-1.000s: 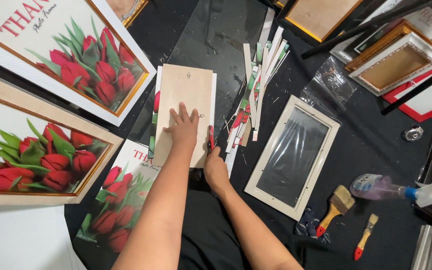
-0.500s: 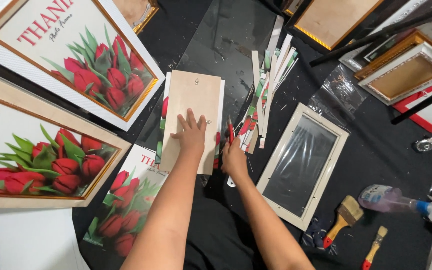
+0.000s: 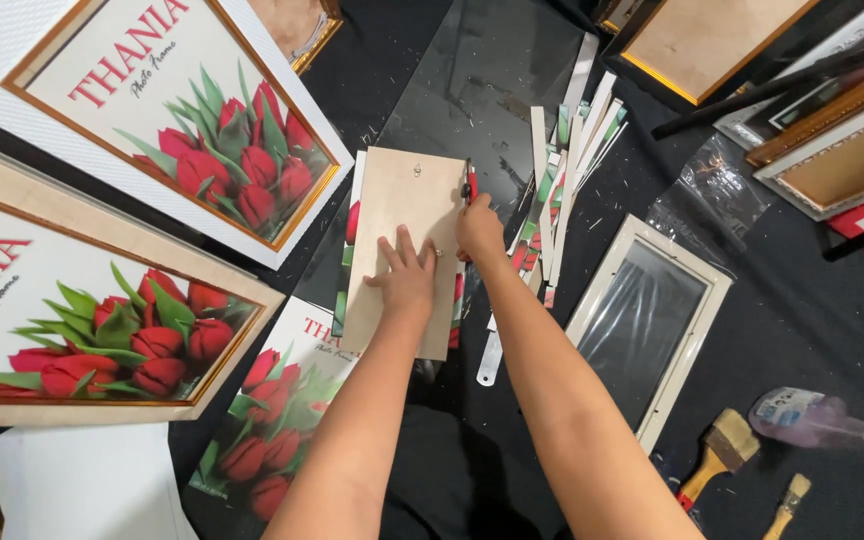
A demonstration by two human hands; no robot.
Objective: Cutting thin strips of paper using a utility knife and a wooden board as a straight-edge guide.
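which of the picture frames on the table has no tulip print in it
The white frame right of the right hand, lying flat with only bare glass inside; the two big frames at left hold tulip prints.

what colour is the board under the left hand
Pale tan, plain wood-like board, seen from the head view; the left hand lies flat on it.

A backing board (image 3: pixel 404 235) lay under the left fingers (image 3: pixel 399 256); cut strips (image 3: pixel 564 170) lay right of them (an empty frame (image 3: pixel 647 320) farther right).
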